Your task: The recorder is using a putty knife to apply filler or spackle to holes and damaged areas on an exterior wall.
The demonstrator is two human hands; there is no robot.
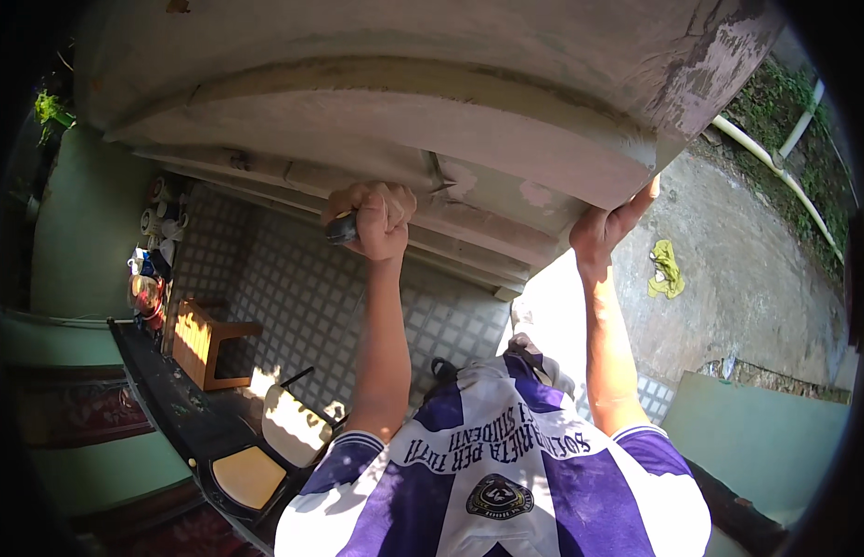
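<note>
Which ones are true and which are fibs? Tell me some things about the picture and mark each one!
1. The left hand holds a dark-handled tool. True.
2. The right hand rests in the person's lap. False: the right hand is raised, up by the end of the grey ledge.
3. The shirt is purple and white. True.
4. The cloth on the ground is bright red. False: the cloth is yellow-green.
5. The small brown stool is on the picture's right side. False: the stool is on the left.
</note>
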